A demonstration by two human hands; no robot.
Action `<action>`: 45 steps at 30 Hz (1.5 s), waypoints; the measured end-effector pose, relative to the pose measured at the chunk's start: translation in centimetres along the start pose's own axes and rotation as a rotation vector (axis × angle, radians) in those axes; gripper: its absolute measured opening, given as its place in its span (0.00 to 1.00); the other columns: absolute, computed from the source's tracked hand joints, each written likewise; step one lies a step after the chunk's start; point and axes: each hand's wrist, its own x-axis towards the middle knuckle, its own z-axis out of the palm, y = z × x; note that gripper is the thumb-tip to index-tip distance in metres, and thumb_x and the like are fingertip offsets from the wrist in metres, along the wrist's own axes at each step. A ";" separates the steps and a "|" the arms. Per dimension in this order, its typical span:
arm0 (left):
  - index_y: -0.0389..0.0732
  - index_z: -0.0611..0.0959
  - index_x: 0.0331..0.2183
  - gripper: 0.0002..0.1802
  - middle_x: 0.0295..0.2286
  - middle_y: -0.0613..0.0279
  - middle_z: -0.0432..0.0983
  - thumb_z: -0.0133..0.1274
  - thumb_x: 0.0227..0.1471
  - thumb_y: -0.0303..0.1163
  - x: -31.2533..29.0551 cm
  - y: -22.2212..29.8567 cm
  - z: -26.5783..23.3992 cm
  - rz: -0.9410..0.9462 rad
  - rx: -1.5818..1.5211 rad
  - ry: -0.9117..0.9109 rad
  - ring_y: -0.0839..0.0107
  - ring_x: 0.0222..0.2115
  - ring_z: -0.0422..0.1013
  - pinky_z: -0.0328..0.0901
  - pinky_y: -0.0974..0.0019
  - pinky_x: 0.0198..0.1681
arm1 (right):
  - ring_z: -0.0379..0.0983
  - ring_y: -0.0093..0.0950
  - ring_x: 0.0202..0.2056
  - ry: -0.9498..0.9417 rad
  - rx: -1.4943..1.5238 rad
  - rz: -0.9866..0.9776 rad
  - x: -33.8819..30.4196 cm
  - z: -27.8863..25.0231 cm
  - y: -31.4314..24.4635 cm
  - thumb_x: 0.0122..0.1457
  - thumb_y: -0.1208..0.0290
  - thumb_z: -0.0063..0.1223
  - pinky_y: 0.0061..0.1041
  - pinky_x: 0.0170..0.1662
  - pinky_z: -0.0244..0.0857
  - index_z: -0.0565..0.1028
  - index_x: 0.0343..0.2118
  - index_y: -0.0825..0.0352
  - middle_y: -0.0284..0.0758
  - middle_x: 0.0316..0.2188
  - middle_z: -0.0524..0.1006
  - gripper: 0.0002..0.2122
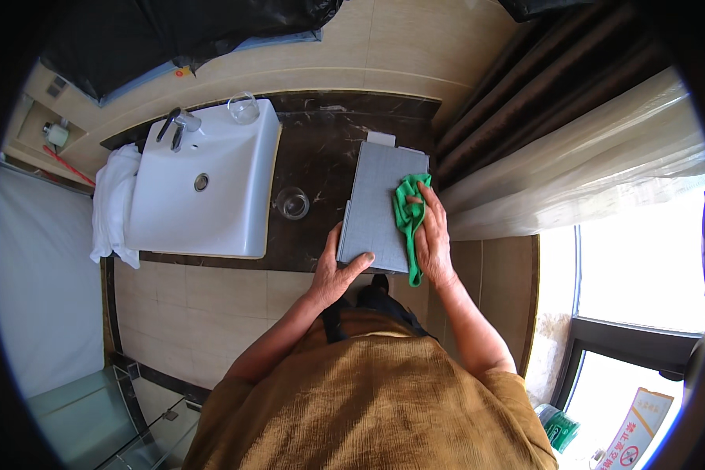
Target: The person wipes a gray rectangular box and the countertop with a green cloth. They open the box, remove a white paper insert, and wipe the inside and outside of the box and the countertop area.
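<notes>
A flat grey rectangular box (374,205) lies on the dark marble counter (321,149), close to its right end. My left hand (336,266) grips the box's near left corner, with the thumb on top and the fingers down along the side. On the right edge of the box, my right hand (433,235) presses a bunched green cloth (409,215) against the surface. One end of the cloth hangs past the near edge. Behind the box, a small white piece (381,139) sticks out.
Left of the box stands a clear glass (293,204). Beyond it is a white basin (231,168) with a metal faucet (182,124), another glass (244,109) on its rim and white towels (116,204) beside it. Sheer and brown curtains (580,164) hang close on the right.
</notes>
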 end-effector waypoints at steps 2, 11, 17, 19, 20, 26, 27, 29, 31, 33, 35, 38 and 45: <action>0.35 0.59 0.65 0.51 0.54 0.47 0.70 0.67 0.54 0.51 0.1 -0.3 0.1 0.023 0.028 0.002 0.62 0.54 0.70 0.68 0.58 0.56 | 0.58 0.50 0.68 -0.033 -0.078 -0.058 1.8 -0.6 0.4 0.57 0.86 0.42 0.44 0.71 0.50 0.73 0.58 0.69 0.47 0.67 0.63 0.24; 0.36 0.60 0.64 0.50 0.53 0.47 0.70 0.68 0.53 0.52 0.6 -0.1 0.6 0.113 0.121 -0.024 0.60 0.53 0.70 0.68 0.58 0.56 | 0.65 0.38 0.64 0.013 -0.633 -0.131 10.1 1.4 3.7 0.61 0.73 0.50 0.41 0.59 0.62 0.75 0.56 0.64 0.36 0.61 0.73 0.19; 0.35 0.60 0.64 0.52 0.53 0.47 0.70 0.70 0.51 0.50 0.7 -1.0 1.1 0.120 0.054 0.009 0.61 0.54 0.70 0.67 0.59 0.57 | 0.65 0.34 0.65 0.004 -0.662 -0.136 8.1 1.9 1.5 0.60 0.74 0.53 0.40 0.56 0.60 0.76 0.57 0.63 0.35 0.64 0.70 0.20; 0.35 0.60 0.64 0.53 0.54 0.47 0.69 0.71 0.51 0.50 0.9 -1.4 1.0 0.110 0.052 0.000 0.61 0.54 0.69 0.66 0.59 0.57 | 0.64 0.33 0.65 -0.036 -0.673 -0.138 6.8 1.6 0.2 0.59 0.74 0.53 0.41 0.56 0.58 0.75 0.58 0.62 0.36 0.65 0.69 0.22; 0.34 0.59 0.64 0.53 0.55 0.47 0.69 0.71 0.50 0.50 0.9 -1.4 1.0 0.121 0.069 0.001 0.60 0.55 0.69 0.66 0.59 0.58 | 0.63 0.33 0.66 -0.071 -0.679 -0.139 6.2 1.3 -0.6 0.59 0.75 0.53 0.42 0.57 0.57 0.74 0.59 0.62 0.36 0.65 0.69 0.23; 0.33 0.59 0.65 0.57 0.57 0.45 0.67 0.71 0.48 0.53 1.2 -1.5 0.6 0.178 0.108 -0.012 0.57 0.58 0.67 0.64 0.58 0.60 | 0.65 0.34 0.66 -0.207 -0.570 -0.270 2.5 1.1 -4.1 0.58 0.73 0.51 0.43 0.58 0.58 0.72 0.61 0.63 0.38 0.67 0.67 0.25; 0.33 0.59 0.65 0.57 0.57 0.45 0.67 0.71 0.48 0.54 1.2 -1.6 0.5 0.187 0.102 -0.018 0.57 0.58 0.67 0.64 0.58 0.60 | 0.65 0.34 0.66 -0.238 -0.575 -0.289 2.3 1.1 -4.7 0.57 0.72 0.52 0.43 0.59 0.58 0.72 0.62 0.63 0.37 0.67 0.67 0.26; 0.33 0.59 0.66 0.58 0.58 0.45 0.66 0.71 0.48 0.55 1.3 -1.9 0.5 0.191 0.090 -0.011 0.56 0.59 0.66 0.63 0.57 0.61 | 0.65 0.33 0.66 -0.270 -0.553 -0.325 2.6 1.2 -4.5 0.58 0.72 0.52 0.41 0.59 0.58 0.73 0.61 0.63 0.37 0.67 0.68 0.25; 0.33 0.59 0.66 0.58 0.58 0.44 0.65 0.71 0.48 0.55 0.9 -2.5 0.8 0.178 0.080 0.011 0.56 0.59 0.65 0.62 0.57 0.62 | 0.65 0.33 0.65 -0.304 -0.507 -0.355 4.2 1.2 -3.6 0.59 0.72 0.52 0.39 0.59 0.58 0.73 0.60 0.63 0.37 0.66 0.69 0.24; 0.33 0.59 0.66 0.58 0.59 0.43 0.65 0.71 0.48 0.54 0.8 -2.6 0.7 0.154 0.088 0.007 0.56 0.60 0.65 0.61 0.57 0.62 | 0.66 0.33 0.65 -0.307 -0.484 -0.360 6.9 1.3 -3.0 0.60 0.74 0.50 0.37 0.59 0.59 0.74 0.60 0.64 0.37 0.65 0.70 0.23; 0.32 0.59 0.66 0.58 0.58 0.41 0.64 0.71 0.48 0.54 1.0 -2.2 0.9 0.158 0.114 0.005 0.54 0.60 0.64 0.60 0.55 0.63 | 0.67 0.33 0.64 -0.235 -0.526 -0.366 9.5 2.3 -1.2 0.60 0.75 0.50 0.38 0.57 0.59 0.74 0.59 0.63 0.35 0.63 0.72 0.22; 0.32 0.59 0.66 0.58 0.59 0.40 0.63 0.71 0.48 0.55 1.1 -1.9 0.9 0.162 0.096 -0.003 0.51 0.60 0.63 0.59 0.54 0.64 | 0.68 0.32 0.63 -0.160 -0.576 -0.338 12.8 3.8 0.5 0.60 0.75 0.50 0.37 0.57 0.60 0.76 0.58 0.61 0.32 0.61 0.74 0.21; 0.29 0.57 0.66 0.62 0.60 0.34 0.60 0.71 0.46 0.57 1.5 -3.1 0.6 0.193 0.154 -0.005 0.45 0.62 0.61 0.58 0.52 0.65 | 0.68 0.31 0.63 -0.104 -0.660 -0.282 13.2 6.1 0.8 0.62 0.72 0.48 0.38 0.57 0.59 0.75 0.58 0.61 0.33 0.62 0.74 0.20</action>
